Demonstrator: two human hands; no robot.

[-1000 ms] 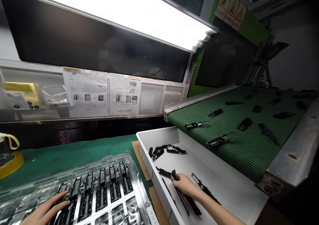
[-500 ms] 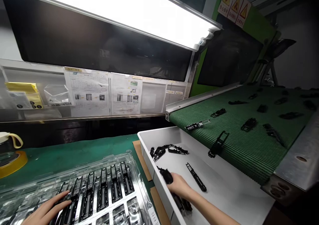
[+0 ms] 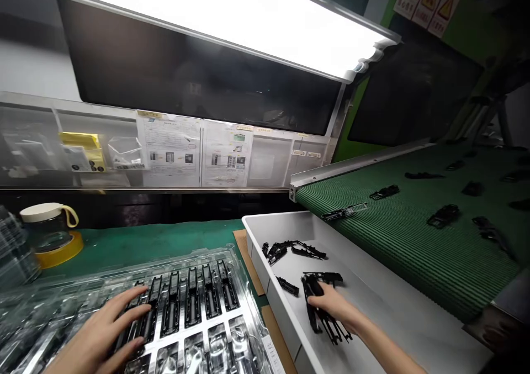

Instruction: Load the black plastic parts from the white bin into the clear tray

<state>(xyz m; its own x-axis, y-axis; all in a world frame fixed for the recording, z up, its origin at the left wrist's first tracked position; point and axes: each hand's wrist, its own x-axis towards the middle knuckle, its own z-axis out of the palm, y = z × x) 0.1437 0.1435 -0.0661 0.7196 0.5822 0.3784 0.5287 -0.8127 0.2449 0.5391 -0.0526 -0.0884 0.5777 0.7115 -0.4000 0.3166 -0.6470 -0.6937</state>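
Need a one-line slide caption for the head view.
Right hand gathers black parts in white bin; left hand rests on clear tray.

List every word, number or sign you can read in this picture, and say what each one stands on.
No text can be read.
Instruction sheets on the back panel: print too small.
Yellow card: blurred.
Small labels on the panel: too small.
Triangular warning signs on the green machine: shapes only, captions unreadable.
White label on the clear tray's edge: too small.
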